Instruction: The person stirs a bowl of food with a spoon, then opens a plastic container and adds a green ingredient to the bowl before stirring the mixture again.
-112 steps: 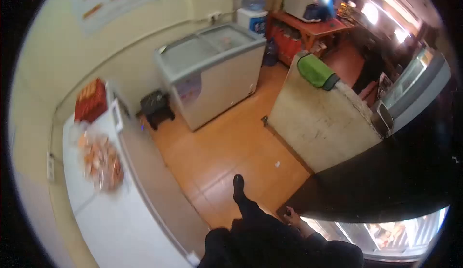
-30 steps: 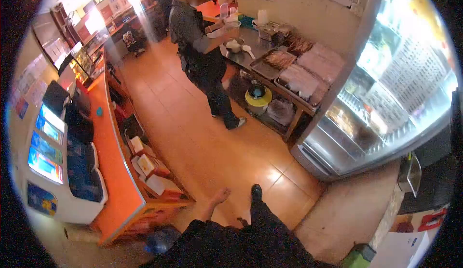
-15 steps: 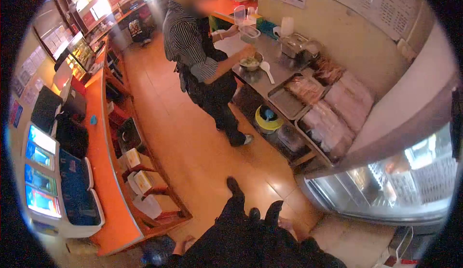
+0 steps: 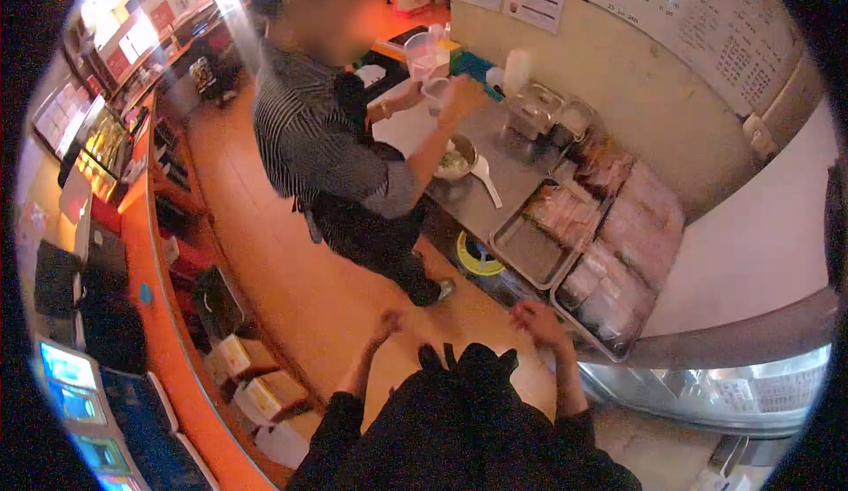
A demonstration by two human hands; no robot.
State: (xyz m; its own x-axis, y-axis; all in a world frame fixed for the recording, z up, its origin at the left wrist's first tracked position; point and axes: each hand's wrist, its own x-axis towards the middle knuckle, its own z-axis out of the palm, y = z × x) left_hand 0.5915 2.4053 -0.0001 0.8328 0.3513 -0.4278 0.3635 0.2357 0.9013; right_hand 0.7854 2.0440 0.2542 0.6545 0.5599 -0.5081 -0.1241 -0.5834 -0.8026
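Both arms are raised in front of my dark clothing. My left hand [image 4: 389, 323] hangs over the orange floor, somewhat blurred, fingers loosely bent and apart, with nothing seen in it. My right hand [image 4: 535, 321] is near the front end of the steel counter, its fingers spread and holding nothing visible. Closest to it are a metal tray of plastic-wrapped food [image 4: 608, 295] and a bare metal tray [image 4: 541, 248]. Farther along the counter are a bowl of food [image 4: 456, 157] and a white spoon [image 4: 487, 182].
A co-worker in a striped shirt [image 4: 300, 129] stands at the counter, holding a clear plastic container [image 4: 435, 92]. Lidded metal containers [image 4: 533, 109] stand by the wall. An orange counter [image 4: 163, 350] runs along the left, with boxes [image 4: 238, 357] below. A glass display case [image 4: 715, 398] is at right.
Both my hands have risen from low beside my body to in front of me. I am closer to the counter and co-worker. The co-worker's right hand has moved from the bowl to the container.
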